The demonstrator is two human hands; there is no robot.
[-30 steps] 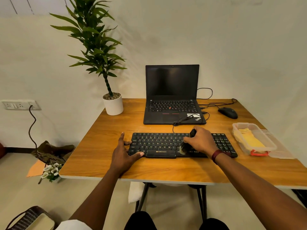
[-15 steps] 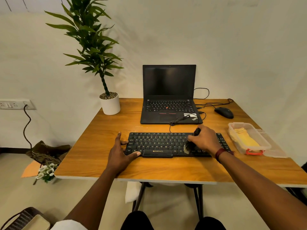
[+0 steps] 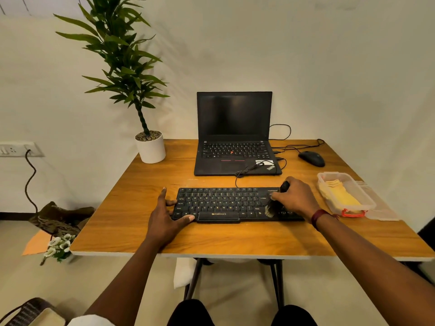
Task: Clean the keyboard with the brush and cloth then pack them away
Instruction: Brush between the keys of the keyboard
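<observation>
A black keyboard (image 3: 221, 203) lies across the front middle of the wooden table (image 3: 131, 208). My left hand (image 3: 164, 217) rests flat at its left end, thumb on the front edge, fingers spread along the side. My right hand (image 3: 296, 198) is closed on a black brush (image 3: 274, 203), whose bristles touch the keys on the keyboard's right part. A yellow cloth (image 3: 341, 196) lies folded inside a clear plastic box (image 3: 369, 203) at the right of the table.
A black laptop (image 3: 235, 137) stands open behind the keyboard, with cables and a black mouse (image 3: 312, 158) to its right. A potted plant (image 3: 150, 147) stands at the back left corner. The box's clear lid (image 3: 381, 208) lies beside it.
My right hand has carried the brush rightward along the keyboard, from near the middle to the right part. My left hand keeps its hold at the left end.
</observation>
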